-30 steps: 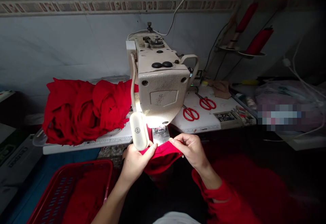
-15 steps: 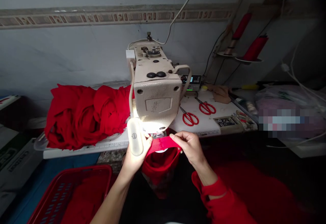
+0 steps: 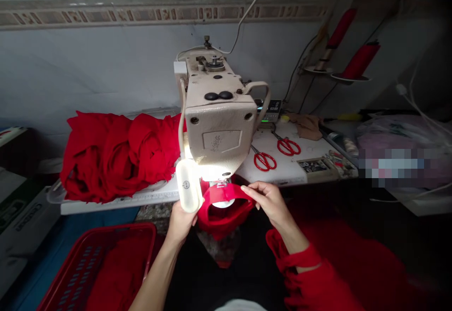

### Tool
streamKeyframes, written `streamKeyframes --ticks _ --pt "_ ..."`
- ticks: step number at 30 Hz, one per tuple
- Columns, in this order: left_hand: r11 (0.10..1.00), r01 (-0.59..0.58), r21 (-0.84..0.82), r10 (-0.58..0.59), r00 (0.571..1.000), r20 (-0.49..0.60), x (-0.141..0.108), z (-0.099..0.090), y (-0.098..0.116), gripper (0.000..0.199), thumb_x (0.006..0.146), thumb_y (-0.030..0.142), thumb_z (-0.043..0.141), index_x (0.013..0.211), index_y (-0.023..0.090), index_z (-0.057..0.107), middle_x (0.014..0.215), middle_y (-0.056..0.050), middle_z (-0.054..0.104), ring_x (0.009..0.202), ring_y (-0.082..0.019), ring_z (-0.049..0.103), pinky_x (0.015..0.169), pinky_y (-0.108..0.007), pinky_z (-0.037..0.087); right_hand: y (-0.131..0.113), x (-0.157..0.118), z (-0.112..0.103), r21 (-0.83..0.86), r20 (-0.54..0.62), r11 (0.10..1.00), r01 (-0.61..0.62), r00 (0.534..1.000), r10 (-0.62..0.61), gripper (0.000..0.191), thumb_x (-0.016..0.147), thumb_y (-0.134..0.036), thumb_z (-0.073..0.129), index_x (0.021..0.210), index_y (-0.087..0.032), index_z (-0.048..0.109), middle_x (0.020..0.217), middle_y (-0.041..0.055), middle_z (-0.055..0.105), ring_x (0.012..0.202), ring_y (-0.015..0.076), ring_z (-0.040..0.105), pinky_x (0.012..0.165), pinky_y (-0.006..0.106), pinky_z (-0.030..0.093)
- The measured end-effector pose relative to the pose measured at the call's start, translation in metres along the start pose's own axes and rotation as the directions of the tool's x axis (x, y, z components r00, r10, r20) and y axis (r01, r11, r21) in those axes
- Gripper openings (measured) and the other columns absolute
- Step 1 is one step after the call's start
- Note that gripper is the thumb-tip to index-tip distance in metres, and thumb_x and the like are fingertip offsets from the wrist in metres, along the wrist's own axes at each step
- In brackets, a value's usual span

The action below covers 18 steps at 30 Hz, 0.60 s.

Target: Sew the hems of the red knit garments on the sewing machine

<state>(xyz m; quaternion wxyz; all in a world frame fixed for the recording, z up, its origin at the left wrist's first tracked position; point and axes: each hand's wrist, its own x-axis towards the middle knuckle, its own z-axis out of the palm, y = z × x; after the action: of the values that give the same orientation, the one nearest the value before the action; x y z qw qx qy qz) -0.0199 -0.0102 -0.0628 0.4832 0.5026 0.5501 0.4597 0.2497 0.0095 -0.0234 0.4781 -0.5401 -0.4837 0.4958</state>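
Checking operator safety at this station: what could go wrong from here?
The right hand pinches the red knit band close under the sewing machine head, so fingers could get caught if it runs. The LED lamp blocks the view of the left hand, so the band could slip unnoticed.

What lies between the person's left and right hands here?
In the head view, a looped red fabric fills the gap between the left hand and the right hand. A white lamp hangs just above the left hand.
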Motion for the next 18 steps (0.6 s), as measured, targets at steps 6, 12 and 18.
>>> streamKeyframes --ticks 6,12,18 --pt "0.994 0.103 0.047 -0.110 0.982 0.153 -0.055 0.006 -0.059 0.042 0.088 0.053 0.072 0.081 0.011 0.075 0.067 -0.002 0.063 0.051 -0.012 0.054 0.047 -0.021 0.042 0.006 -0.041 0.006 -0.127 0.129 0.992 0.026 0.992 -0.009 0.025 0.089 -0.041 0.075 0.094 -0.017 0.076 0.084 0.0063 0.076 0.075 0.0187 0.068 0.059 0.025 0.049" --pt "0.942 -0.254 0.220 0.137 0.888 0.439 -0.101 0.047 -0.070 0.030 0.101 0.033 0.051 0.103 0.015 0.075 0.099 -0.010 0.075 0.088 -0.022 0.069 0.079 -0.029 0.054 -0.006 -0.080 0.055 -0.223 0.663 0.926 0.305 0.744 -0.085 0.013 0.095 -0.026 0.069 0.096 -0.021 0.081 0.095 0.0031 0.079 0.087 0.0172 0.073 0.081 0.025 0.054" --pt "0.953 -0.194 0.232 0.100 0.926 0.364 -0.088 0.027 -0.046 0.029 0.100 0.029 0.059 0.081 0.013 0.075 0.072 -0.004 0.068 0.067 -0.016 0.062 0.067 -0.024 0.048 0.011 -0.074 0.055 -0.579 0.608 0.649 0.493 0.792 -0.060 0.026 0.104 -0.024 0.050 0.111 -0.022 0.075 0.108 0.0078 0.077 0.103 0.0239 0.071 0.090 0.032 0.053"
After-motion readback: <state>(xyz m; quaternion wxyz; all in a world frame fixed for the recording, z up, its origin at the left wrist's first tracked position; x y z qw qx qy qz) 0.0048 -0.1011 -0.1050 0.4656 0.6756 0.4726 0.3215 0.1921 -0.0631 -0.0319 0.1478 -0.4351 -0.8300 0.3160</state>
